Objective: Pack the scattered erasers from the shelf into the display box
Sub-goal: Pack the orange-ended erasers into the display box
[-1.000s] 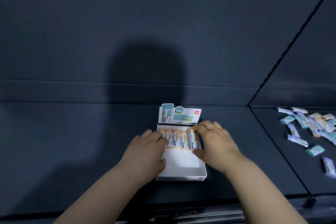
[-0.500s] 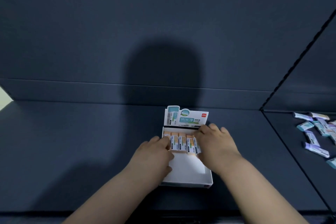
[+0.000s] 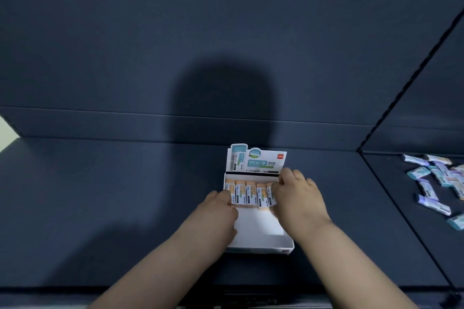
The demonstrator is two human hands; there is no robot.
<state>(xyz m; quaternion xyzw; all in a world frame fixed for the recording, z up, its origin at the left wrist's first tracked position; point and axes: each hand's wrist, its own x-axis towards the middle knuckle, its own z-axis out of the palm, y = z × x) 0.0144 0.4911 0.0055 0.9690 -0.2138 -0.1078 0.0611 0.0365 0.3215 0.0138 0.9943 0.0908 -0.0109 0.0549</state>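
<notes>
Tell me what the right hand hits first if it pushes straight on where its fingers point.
Probably the upright header card of the display box, just beyond the right hand; depth is unclear.

- Single head-worn view, looking forward and down onto the dark shelf (image 3: 100,208) from its front edge.
- Close range: the display box (image 3: 258,243) sits low centre, near the shelf's front edge.
- The back panel (image 3: 226,32) fills the upper half; the frame cuts off the right-hand bay (image 3: 421,233).
</notes>
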